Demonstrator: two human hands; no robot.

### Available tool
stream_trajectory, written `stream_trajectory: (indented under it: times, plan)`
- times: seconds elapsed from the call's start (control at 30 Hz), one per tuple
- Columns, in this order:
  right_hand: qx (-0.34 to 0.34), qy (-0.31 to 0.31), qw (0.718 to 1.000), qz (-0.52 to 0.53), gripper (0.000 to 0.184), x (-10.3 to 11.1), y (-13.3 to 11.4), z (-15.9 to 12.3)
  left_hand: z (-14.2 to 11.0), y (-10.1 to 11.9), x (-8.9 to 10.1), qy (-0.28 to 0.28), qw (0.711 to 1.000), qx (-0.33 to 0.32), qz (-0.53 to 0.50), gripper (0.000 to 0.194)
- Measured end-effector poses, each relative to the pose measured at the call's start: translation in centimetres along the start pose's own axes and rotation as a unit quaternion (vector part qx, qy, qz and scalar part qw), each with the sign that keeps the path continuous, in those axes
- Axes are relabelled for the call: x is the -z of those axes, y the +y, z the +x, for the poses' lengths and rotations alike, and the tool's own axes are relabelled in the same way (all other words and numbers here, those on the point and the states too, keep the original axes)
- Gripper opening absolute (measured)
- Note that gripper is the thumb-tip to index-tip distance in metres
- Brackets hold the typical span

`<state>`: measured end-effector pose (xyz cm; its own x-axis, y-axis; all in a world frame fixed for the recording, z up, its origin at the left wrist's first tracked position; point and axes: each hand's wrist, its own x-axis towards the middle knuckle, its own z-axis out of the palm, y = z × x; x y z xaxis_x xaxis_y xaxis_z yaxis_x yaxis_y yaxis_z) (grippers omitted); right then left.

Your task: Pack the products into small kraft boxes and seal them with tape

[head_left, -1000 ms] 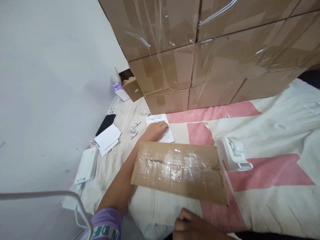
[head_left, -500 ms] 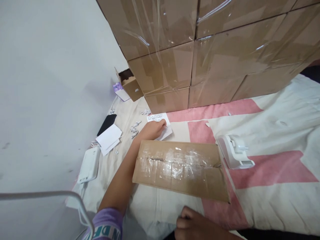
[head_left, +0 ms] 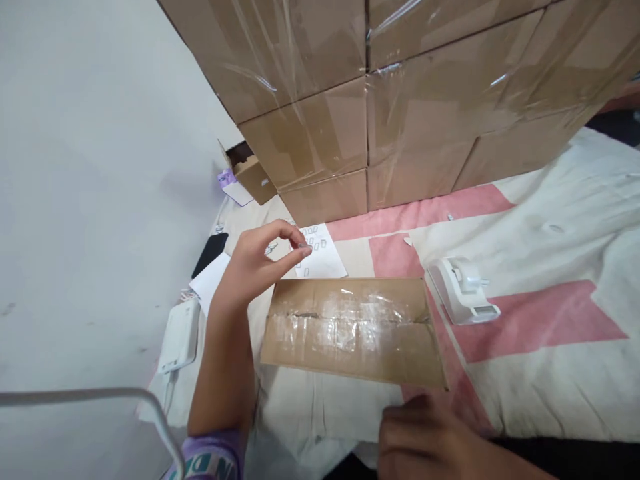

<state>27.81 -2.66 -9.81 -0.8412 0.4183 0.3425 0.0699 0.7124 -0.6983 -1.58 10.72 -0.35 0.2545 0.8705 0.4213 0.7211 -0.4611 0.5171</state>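
My left hand (head_left: 260, 263) is raised above the cloth, thumb and forefinger pinched on a tiny pale sticker I can barely make out. Just behind its fingertips lies a white sticker sheet (head_left: 323, 257) with small printed labels. A flat piece of taped cardboard (head_left: 353, 330) lies in front of the sheet. My right hand (head_left: 430, 440) rests low near the bottom edge, at the near edge of the cardboard, fingers curled and blurred; nothing shows in it.
A wall of plastic-wrapped cartons (head_left: 400, 87) stands behind. A white tape dispenser (head_left: 463, 293) sits right of the cardboard on the pink-and-cream cloth (head_left: 550, 267). At left lie white papers (head_left: 213, 283), a black phone (head_left: 209, 252), a white device (head_left: 179, 337) and a small open box (head_left: 250, 177).
My left hand lifted off the sticker sheet and rose toward me in a pinch. My right hand slid right and forward toward the cardboard's near edge.
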Motion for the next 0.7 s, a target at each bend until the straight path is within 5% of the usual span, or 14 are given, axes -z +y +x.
stream_trajectory:
  times: [0.17, 0.37, 0.53, 0.7]
  plan:
    - [-0.022, 0.208, 0.978, -0.006, 0.006, 4.0, -0.4, -0.4, -2.5, 6.1, 0.7, 0.006, 0.994, -0.103, 0.026, 0.011]
    - [-0.052, 0.295, 0.953, -0.051, 0.033, 3.7, -1.4, -1.0, -5.9, 13.3, -1.4, -0.094, 0.982, -0.165, -0.005, 0.015]
    - [-0.072, 0.332, 0.940, -0.047, 0.022, 4.2, -1.5, -0.7, -5.9, 13.6, -2.8, -0.175, 0.963, -0.205, 0.003, 0.010]
    - [-0.057, 0.329, 0.940, -0.066, 0.019, 4.5, -1.2, -0.9, -5.5, 12.8, -3.1, -0.248, 0.954, -0.168, 0.019, 0.035]
